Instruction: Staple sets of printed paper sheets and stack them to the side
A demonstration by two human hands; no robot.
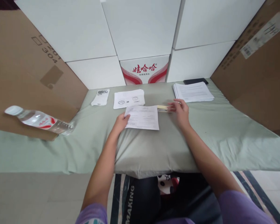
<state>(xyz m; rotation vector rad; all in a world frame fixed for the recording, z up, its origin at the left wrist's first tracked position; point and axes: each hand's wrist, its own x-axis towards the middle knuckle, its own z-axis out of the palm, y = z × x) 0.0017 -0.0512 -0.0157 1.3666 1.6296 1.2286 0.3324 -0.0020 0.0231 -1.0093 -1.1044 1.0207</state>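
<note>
So the left hand [120,122] is resting on the near-left corner of a printed sheet [143,117], fingers pinching its edge, and that sheet lies flat on the green cloth [224,130] in the middle of the table. The right hand [180,109] is just right of the sheet, fingers curled around a small pale stamp-like object [162,108] that touches the paper's top-right corner. Behind it there's a stamped sheet [128,98], a little plastic bag [100,97] with something dark and metallic at its top end, and a paper stack [192,91] with a dark phone [196,81] just behind. A water bottle [38,119], mostly empty as far as I can tell, lies on its side at the left, well apart.
</note>
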